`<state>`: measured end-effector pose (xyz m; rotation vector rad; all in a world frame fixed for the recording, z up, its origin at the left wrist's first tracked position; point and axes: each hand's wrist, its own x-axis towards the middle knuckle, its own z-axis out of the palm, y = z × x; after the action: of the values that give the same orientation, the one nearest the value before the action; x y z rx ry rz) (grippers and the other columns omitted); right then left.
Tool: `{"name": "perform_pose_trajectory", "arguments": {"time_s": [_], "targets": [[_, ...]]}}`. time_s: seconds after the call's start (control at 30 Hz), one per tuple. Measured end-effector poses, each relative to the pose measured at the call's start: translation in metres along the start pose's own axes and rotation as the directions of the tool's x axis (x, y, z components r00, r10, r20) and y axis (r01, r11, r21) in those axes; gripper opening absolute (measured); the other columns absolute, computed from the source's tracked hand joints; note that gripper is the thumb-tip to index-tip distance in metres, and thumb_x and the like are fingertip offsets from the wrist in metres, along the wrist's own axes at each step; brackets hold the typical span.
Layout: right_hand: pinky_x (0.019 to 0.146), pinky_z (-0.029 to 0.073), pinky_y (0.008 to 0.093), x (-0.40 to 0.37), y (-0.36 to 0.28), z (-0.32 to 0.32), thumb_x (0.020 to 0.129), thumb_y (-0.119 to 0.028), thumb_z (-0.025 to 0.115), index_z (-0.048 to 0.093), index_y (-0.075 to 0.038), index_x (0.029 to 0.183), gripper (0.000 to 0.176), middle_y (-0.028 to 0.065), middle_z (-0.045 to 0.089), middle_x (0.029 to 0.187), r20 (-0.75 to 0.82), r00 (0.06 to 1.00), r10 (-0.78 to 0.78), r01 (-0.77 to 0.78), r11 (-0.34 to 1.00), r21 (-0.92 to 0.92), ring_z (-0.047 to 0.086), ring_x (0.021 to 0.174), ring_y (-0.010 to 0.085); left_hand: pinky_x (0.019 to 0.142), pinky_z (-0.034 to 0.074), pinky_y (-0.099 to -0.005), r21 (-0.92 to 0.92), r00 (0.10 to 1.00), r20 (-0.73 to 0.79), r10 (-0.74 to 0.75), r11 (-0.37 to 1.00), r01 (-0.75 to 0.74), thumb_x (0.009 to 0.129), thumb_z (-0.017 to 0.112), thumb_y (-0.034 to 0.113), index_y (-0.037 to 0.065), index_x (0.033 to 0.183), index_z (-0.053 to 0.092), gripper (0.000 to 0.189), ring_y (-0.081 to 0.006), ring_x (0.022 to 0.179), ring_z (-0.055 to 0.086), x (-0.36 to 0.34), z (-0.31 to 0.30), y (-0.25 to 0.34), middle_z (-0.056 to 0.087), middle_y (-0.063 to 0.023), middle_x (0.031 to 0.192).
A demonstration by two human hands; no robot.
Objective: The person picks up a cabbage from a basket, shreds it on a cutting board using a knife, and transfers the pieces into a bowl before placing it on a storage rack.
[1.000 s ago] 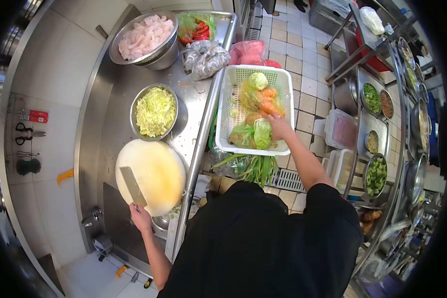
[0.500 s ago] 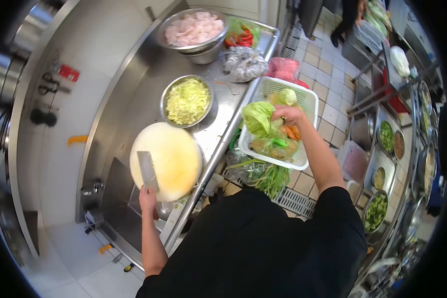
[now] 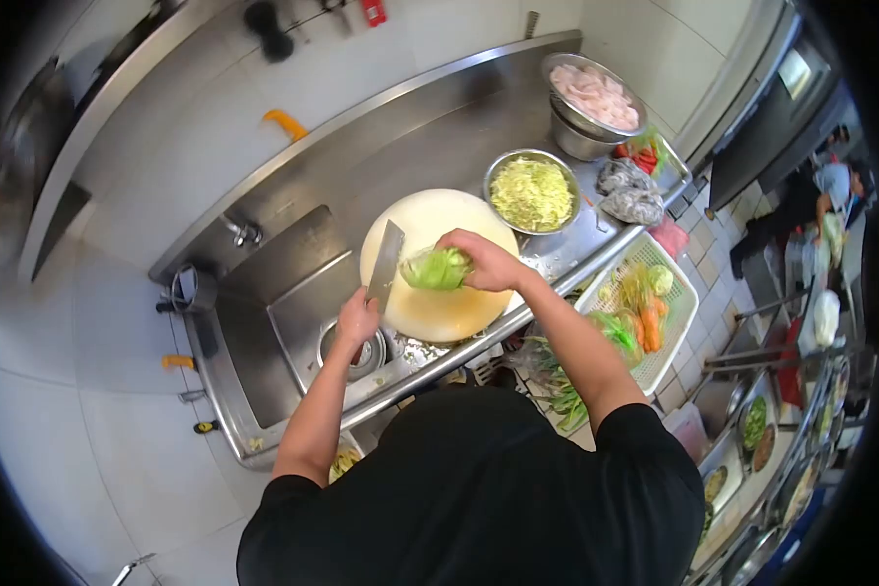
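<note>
My left hand (image 3: 358, 320) is wrapped round the handle of a cleaver (image 3: 387, 262), whose broad blade is over the left part of a round cutting board (image 3: 449, 317). In my right hand (image 3: 486, 262) is a pale green cabbage (image 3: 436, 269), held above the middle of the board and slightly blurred. The cabbage is just right of the blade, apart from it. Behind the board stands a metal bowl of shredded cabbage (image 3: 531, 193).
Bowls of pale pink meat (image 3: 596, 96) and bagged items (image 3: 631, 203) stand at the back right. A white basket (image 3: 676, 337) with vegetables is on the right. The sink (image 3: 254, 337) lies left. Another person (image 3: 801, 210) stands far right.
My right hand has brought the cabbage from the white basket to above the cutting board. My left hand still holds the cleaver. The view has turned, with the board now nearer the middle.
</note>
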<state>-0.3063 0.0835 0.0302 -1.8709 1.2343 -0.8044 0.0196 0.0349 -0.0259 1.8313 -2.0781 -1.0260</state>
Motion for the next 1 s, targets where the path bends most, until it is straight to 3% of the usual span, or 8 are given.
{"name": "perform_pose_trajectory", "arguments": {"time_s": [0.17,0.33,0.43,0.57,0.73,0.83,0.87,1.0], "targets": [[0.118,0.042,0.0500,-0.011,0.039,0.071,0.070,0.005,0.065,0.069,-0.019,0.125,0.060,0.0103,0.051,0.151,-0.080,0.981,-0.178,0.086,0.762,-0.642,0.038,0.147,0.0431,0.097,0.051,-0.0573,0.160,0.995,0.103,0.007,0.987,-0.023,0.099,0.055,0.021,0.003,0.123,0.059,0.030,-0.0509,0.110,0.066,-0.001,-0.028,-0.022,0.069,-0.0324,0.115],[0.122,0.032,0.0544,-0.046,0.049,0.103,0.075,-0.020,0.082,0.056,-0.006,0.138,0.070,0.0309,0.034,0.156,-0.503,0.864,-0.004,-0.189,0.924,-0.331,0.032,0.147,0.0518,0.098,0.050,-0.0580,0.212,0.973,0.225,0.051,0.972,-0.100,0.097,0.052,0.014,0.000,0.126,0.055,0.033,-0.0508,0.109,0.067,-0.005,-0.036,-0.015,0.070,-0.0335,0.113],[0.120,0.033,0.0557,-0.028,0.020,0.131,0.080,-0.039,0.086,0.040,0.006,0.145,0.091,0.0349,0.031,0.154,-0.748,0.574,0.333,-0.511,0.860,-0.009,0.034,0.145,0.0510,0.099,0.050,-0.0568,0.204,0.969,0.239,0.068,0.972,-0.118,0.095,0.053,0.012,-0.001,0.128,0.055,0.035,-0.0490,0.111,0.067,-0.002,-0.037,-0.008,0.070,-0.0340,0.113],[0.118,0.035,0.0537,0.011,0.029,0.155,0.073,-0.052,0.090,0.035,0.009,0.144,0.109,0.0319,0.037,0.147,-0.761,0.511,0.399,-0.690,0.718,-0.087,0.039,0.139,0.0499,0.092,0.054,-0.0539,0.207,0.976,0.195,0.093,0.969,-0.134,0.096,0.054,0.015,0.000,0.128,0.056,0.035,-0.0463,0.103,0.070,0.018,-0.023,-0.015,0.072,-0.0319,0.109],[0.113,0.043,0.0446,0.007,0.057,0.116,0.066,-0.025,0.092,0.037,0.002,0.145,0.101,0.0275,0.050,0.139,-0.492,0.787,0.372,-0.440,0.898,-0.026,0.051,0.133,0.0406,0.059,0.056,-0.0436,-0.329,0.949,0.306,-0.074,0.927,0.178,0.101,0.060,0.024,0.002,0.118,0.065,0.027,-0.0315,0.056,0.068,0.034,-0.037,-0.028,0.072,-0.0218,0.087],[0.110,0.046,0.0419,-0.009,0.049,0.085,0.064,-0.018,0.092,0.038,-0.001,0.145,0.098,0.0260,0.054,0.136,-0.208,0.895,0.395,-0.371,0.917,0.144,0.055,0.129,0.0382,0.063,0.056,-0.0473,-0.398,0.978,0.203,-0.038,0.910,0.118,0.103,0.058,0.021,0.003,0.121,0.064,0.026,-0.0356,0.063,0.070,0.013,-0.029,-0.021,0.072,-0.0229,0.088],[0.109,0.047,0.0413,-0.014,0.040,0.081,0.063,-0.017,0.091,0.039,-0.001,0.144,0.098,0.0251,0.056,0.133,-0.184,0.879,0.440,-0.420,0.897,0.139,0.057,0.127,0.0374,0.068,0.055,-0.0550,-0.272,0.978,-0.003,0.208,0.941,-0.201,0.104,0.056,0.023,0.002,0.119,0.061,0.027,-0.0430,0.073,0.072,0.013,-0.008,-0.038,0.073,-0.0251,0.090],[0.109,0.047,0.0419,-0.018,0.029,0.076,0.072,-0.022,0.086,0.042,0.003,0.142,0.087,0.0292,0.056,0.133,-0.241,0.888,0.392,-0.421,0.903,-0.081,0.058,0.127,0.0389,0.075,0.053,-0.0604,0.084,0.969,0.049,0.243,0.966,-0.246,0.103,0.055,0.024,0.006,0.119,0.058,0.024,-0.0501,0.084,0.068,-0.040,-0.010,0.011,0.071,-0.0278,0.091]]}}
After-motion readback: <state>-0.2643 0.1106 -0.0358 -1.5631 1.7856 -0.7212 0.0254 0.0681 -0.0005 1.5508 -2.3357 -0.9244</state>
